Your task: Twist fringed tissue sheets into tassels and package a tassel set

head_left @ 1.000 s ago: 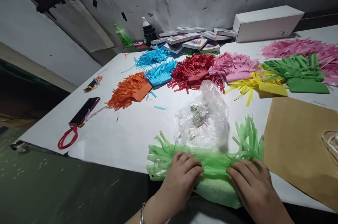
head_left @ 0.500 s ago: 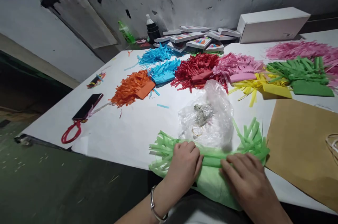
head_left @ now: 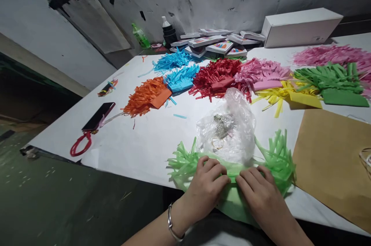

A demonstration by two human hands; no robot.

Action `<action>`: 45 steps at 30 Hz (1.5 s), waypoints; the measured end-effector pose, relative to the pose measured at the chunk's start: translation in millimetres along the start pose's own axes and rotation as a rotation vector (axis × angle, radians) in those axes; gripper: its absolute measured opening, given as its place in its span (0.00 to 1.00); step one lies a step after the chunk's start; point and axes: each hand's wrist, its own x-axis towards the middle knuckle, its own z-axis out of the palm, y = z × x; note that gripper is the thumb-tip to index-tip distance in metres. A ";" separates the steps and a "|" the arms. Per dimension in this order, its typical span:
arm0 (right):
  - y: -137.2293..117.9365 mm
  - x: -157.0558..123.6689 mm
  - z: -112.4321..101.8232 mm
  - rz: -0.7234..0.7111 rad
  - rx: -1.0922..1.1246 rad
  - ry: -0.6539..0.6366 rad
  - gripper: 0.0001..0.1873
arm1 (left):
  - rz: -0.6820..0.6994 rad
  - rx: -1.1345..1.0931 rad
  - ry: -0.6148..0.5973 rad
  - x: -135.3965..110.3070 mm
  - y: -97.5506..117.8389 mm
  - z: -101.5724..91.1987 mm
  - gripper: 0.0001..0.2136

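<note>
A light green fringed tissue paper point(head_left: 276, 159) lies at the table's near edge, its cut strips fanning out left and right. My left hand point(head_left: 207, 188) and my right hand point(head_left: 259, 195) rest on its middle, side by side, fingers curled and pressing the paper into a roll. The fingertips of both hands nearly meet. A silver bracelet sits on my left wrist. Just behind the green paper stands a crumpled clear plastic bag point(head_left: 227, 128) with small metal bits and rings inside.
Fringed paper bundles lie in a row behind: orange point(head_left: 146, 95), blue point(head_left: 181, 77), red point(head_left: 216, 77), pink point(head_left: 262, 74), yellow point(head_left: 285, 95), dark green point(head_left: 333, 81). A brown paper sheet point(head_left: 330, 157) lies right, a phone point(head_left: 98, 116) left, a white box point(head_left: 301, 27) and flat packs at the wall.
Both hands have drawn together toward the paper's middle, the right hand sliding left. The fringe ends have lifted and bunched as the green paper rolled tighter.
</note>
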 end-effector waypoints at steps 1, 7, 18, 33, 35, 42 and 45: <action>3.6 -3.4 -1.2 -0.009 0.005 -0.001 0.23 | -0.014 0.000 -0.012 -0.9 -1.5 -0.6 0.06; 23.4 -27.4 -9.4 0.146 0.101 0.057 0.18 | -0.169 -0.093 -0.100 -6.8 -4.0 -9.8 0.07; -0.7 -11.7 -5.2 0.124 -0.058 0.059 0.15 | -0.262 0.007 -0.190 5.5 -0.9 -9.5 0.03; -5.5 5.8 9.1 -0.003 0.088 -0.028 0.23 | 0.069 0.033 -0.106 1.3 -9.9 -2.2 0.07; 1.3 -1.3 5.9 -0.007 0.096 -0.019 0.22 | 0.055 0.014 -0.108 0.4 -11.4 -1.3 0.06; 24.7 -25.5 -9.3 0.133 0.025 0.027 0.18 | -0.135 -0.076 -0.142 0.1 -5.8 -6.6 0.06; 21.0 -18.4 -9.0 0.198 -0.066 -0.012 0.16 | -0.183 0.014 -0.199 4.7 1.2 -8.0 0.06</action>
